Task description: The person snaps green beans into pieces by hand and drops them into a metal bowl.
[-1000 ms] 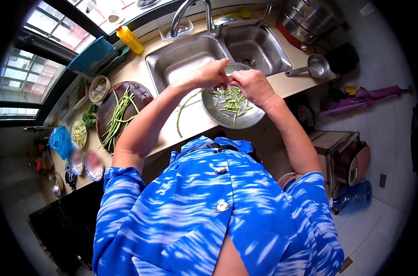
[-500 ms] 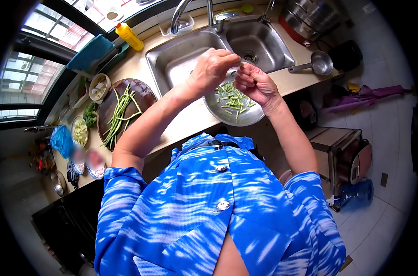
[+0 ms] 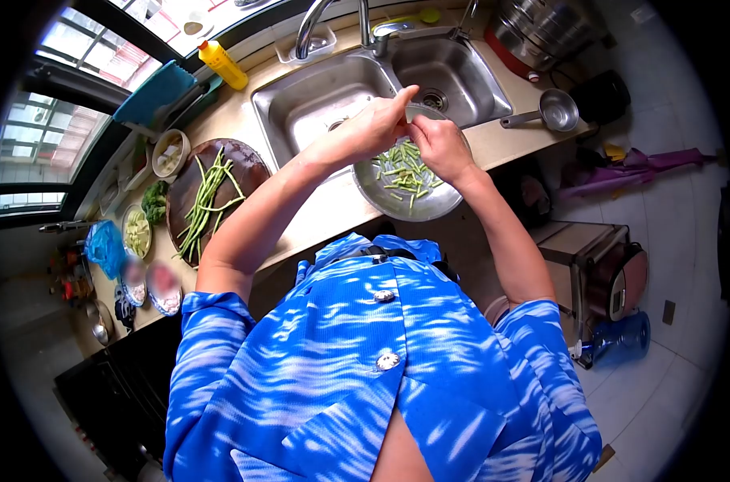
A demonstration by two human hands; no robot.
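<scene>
Above the metal bowl [image 3: 447, 206], my left hand [image 3: 381, 123] has its fingers closed, with the thumb or a finger pointing up. My right hand [image 3: 443, 146] meets it at the fingertips, its fingers closed too. Anything between them is hidden. Cut green bean pieces [image 3: 407, 173] lie scattered in the bowl, which sits at the counter's front edge before the sink. Long whole beans [image 3: 206, 197] rest on a round dark board [image 3: 240, 157] to the left.
Behind the bowl is a double sink [image 3: 316, 96] with a faucet [image 3: 365, 24]. A yellow bottle [image 3: 223, 64] stands at the back left. Broccoli [image 3: 155, 202] and plates of food are left of the board. A small pan [image 3: 558, 110] lies on the right.
The long bean that hung from my left hand a second ago no longer shows. Both hands rose and parted slightly, then came down together again over the bowl.
</scene>
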